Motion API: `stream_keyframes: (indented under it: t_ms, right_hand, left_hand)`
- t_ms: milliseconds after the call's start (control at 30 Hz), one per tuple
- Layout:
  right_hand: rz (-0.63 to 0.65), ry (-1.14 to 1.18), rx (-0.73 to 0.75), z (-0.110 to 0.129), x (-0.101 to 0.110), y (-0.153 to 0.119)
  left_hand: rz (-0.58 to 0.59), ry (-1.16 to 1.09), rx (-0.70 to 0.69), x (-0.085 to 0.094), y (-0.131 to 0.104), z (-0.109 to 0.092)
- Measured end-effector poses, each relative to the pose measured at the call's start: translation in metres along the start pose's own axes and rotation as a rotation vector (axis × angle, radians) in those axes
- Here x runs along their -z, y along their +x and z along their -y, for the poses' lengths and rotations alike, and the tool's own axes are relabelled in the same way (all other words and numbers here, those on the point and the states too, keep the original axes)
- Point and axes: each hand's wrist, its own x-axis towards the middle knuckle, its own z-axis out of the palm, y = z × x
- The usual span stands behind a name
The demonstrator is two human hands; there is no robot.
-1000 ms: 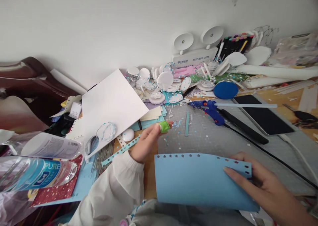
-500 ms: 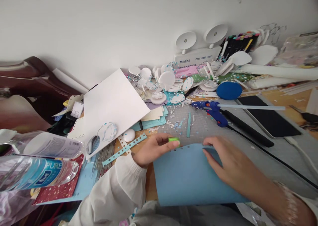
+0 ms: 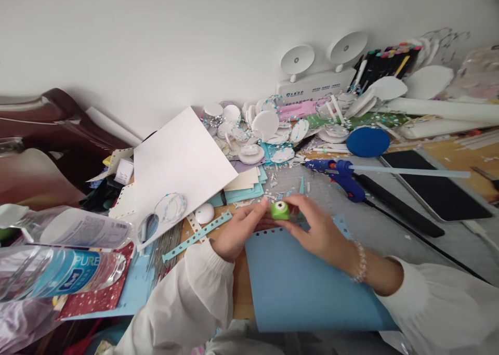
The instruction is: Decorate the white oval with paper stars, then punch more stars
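A small green craft punch [image 3: 279, 211], its round end with a dark shape turned toward me, is pinched between the thumb and fingers of my right hand [image 3: 312, 225]. Just left of it, my left hand [image 3: 242, 227] has its thumb raised and its fingers stretched out below and behind the punch. Whether those fingers touch the punch is hard to tell. Beneath both hands lies a light blue paper sheet [image 3: 307, 282], with small flower-shaped holes along its far edge. A punched blue strip [image 3: 197, 236] lies left of my left hand.
A blue glue gun [image 3: 343, 175] with its cord lies right of my hands, near a phone [image 3: 436, 186]. Several white discs [image 3: 265, 125] crowd the wall. A white board [image 3: 183, 157], a white dome [image 3: 205, 213] and water bottles [image 3: 74, 272] stand or lie at left.
The green punch has passed from my left hand to my right. My right hand has let go of the paper's far edge and moved left; the sheet now lies flatter.
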Motion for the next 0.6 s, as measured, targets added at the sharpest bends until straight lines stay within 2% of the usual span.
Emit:
stream_keyframes:
  t_ms: [133, 300, 433, 600]
  right_hand:
    - [-0.153, 0.214, -0.238, -0.002, 0.004, -0.004]
    - [-0.259, 0.466, -0.418, -0.003, 0.006, 0.001]
    - [-0.331, 0.588, -0.434, -0.006, 0.002, 0.005]
    - [-0.326, 0.646, -0.439, -0.005, 0.002, 0.006]
  left_hand:
    - [-0.068, -0.086, -0.050, 0.008, 0.002, -0.001]
    - [-0.138, 0.001, -0.275, 0.018, 0.005, -0.002]
    - [-0.142, 0.102, -0.335, 0.018, 0.007, -0.003]
    - [-0.213, 0.285, -0.373, 0.016, 0.018, 0.004]
